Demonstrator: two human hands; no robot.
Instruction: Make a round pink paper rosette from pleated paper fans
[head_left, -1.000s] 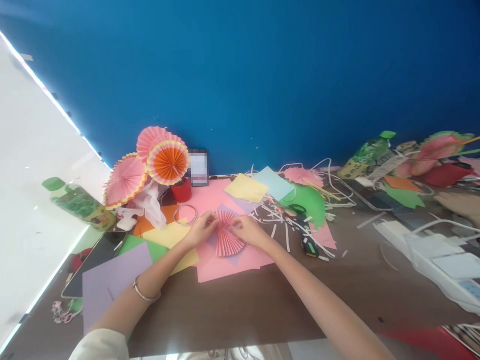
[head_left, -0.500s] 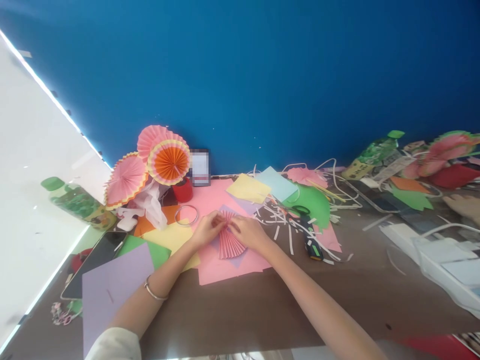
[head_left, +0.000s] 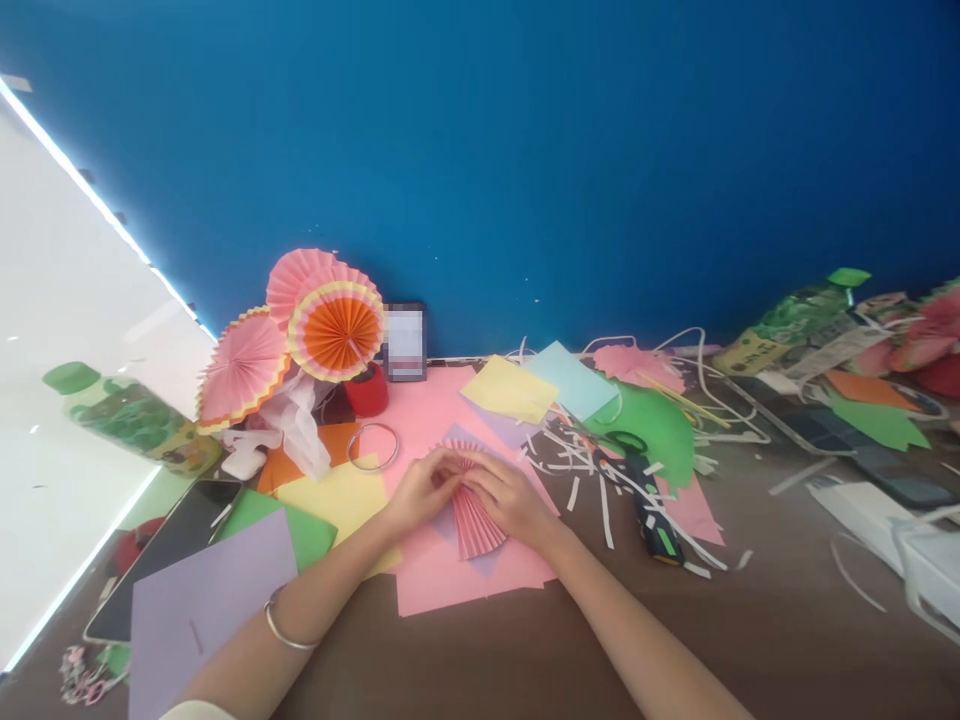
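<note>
A pleated pink paper fan is pinched at its middle between my two hands, its folds spreading out below and above the fingers. My left hand is closed on it from the left, thumb and fingertips together. From the right, my right hand grips the same spot with bent fingers; the fingertips partly cover the fan's centre. Pink paper sheets and a lilac piece lie under the fan. A silver ring rests on the paper left of my hands.
Finished paper rosettes stand in a red holder at the back left. White paper strips and a black-handled cutter lie to the right. A phone, lilac sheet and green-capped bottle are at the left.
My view has shifted slightly, so the table appears lower and nearer. Both hands stay on the fan, and the right fingers have drawn closer over its middle.
</note>
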